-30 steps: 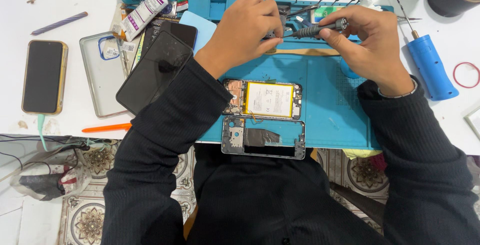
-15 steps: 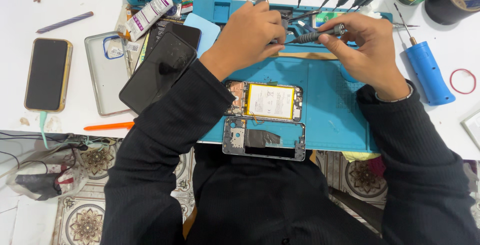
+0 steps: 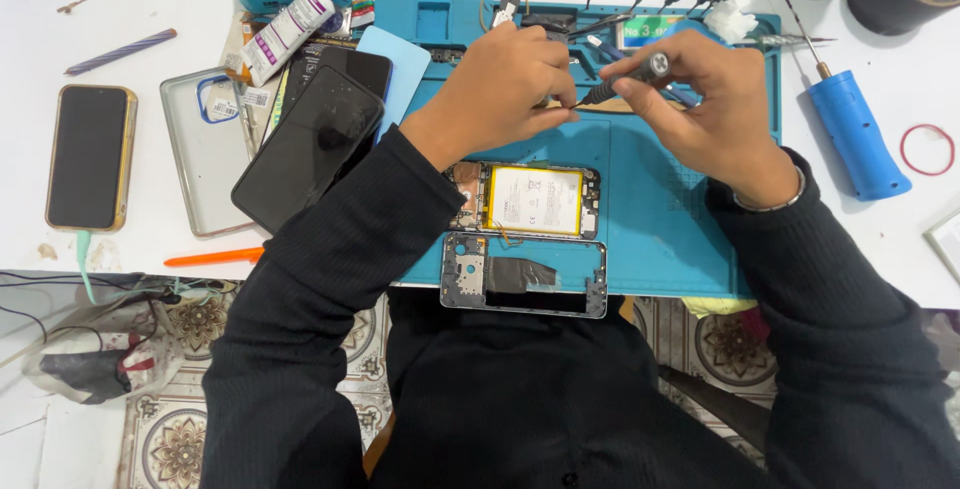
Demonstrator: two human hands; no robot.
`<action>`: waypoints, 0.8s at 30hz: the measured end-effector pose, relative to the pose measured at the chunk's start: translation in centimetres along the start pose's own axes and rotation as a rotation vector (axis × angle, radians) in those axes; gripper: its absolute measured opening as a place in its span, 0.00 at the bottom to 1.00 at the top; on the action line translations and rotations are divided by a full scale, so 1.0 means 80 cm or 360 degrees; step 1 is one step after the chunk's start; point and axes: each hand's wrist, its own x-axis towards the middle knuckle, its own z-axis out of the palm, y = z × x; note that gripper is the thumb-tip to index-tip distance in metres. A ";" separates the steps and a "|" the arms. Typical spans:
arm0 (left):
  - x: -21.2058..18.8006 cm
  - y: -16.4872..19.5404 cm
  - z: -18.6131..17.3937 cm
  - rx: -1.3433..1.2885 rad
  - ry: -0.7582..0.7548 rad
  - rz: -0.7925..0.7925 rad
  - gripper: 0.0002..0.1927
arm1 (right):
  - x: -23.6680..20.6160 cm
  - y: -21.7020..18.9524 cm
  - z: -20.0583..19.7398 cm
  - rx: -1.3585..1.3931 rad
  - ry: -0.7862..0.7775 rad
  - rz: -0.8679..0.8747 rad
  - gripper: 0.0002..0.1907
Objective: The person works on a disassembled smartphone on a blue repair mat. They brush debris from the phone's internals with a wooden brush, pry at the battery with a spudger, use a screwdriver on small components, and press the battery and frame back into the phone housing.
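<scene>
The right hand (image 3: 715,114) grips a slim dark precision screwdriver (image 3: 625,77) by its shaft, tip pointing left toward the left hand (image 3: 510,84), whose fingers are pinched closed around the tip area; what they pinch is too small to make out. Both hands are raised over the far part of the blue work mat (image 3: 660,209). The opened phone (image 3: 525,201), battery exposed, lies on the mat near the front edge, with its detached grey frame (image 3: 525,287) just beside it, overhanging the table edge. Risk: a small part at the screwdriver tip may drop from this height onto the mat or among the tools at the rear and be lost. Risk: the frame sits partly off the table; a forearm or sleeve brushing it could push it to the floor. Risk: a slip of the tip toward the left fingers could prick them. A dark phone (image 3: 310,144) lies left of the mat, partly under the left sleeve
</scene>
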 end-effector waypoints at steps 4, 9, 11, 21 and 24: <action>0.003 0.002 -0.004 -0.0062 0.0043 0.0084 0.12 | -0.006 0.005 -0.001 -0.0015 0.0047 -0.0026 0.05; 0.006 0.002 -0.016 -0.0043 0.0142 0.0145 0.14 | -0.012 0.013 -0.006 -0.0285 0.0185 -0.0131 0.07; 0.004 0.001 -0.021 -0.0040 0.0205 0.0169 0.13 | -0.014 0.014 -0.005 -0.0179 0.0167 -0.0098 0.06; 0.003 -0.017 -0.037 0.0232 0.0354 0.0121 0.09 | -0.012 0.016 0.004 0.0391 -0.0027 -0.0010 0.04; 0.009 -0.006 -0.050 0.0227 0.0298 0.0133 0.09 | -0.011 0.013 0.006 0.0527 0.0002 0.0086 0.05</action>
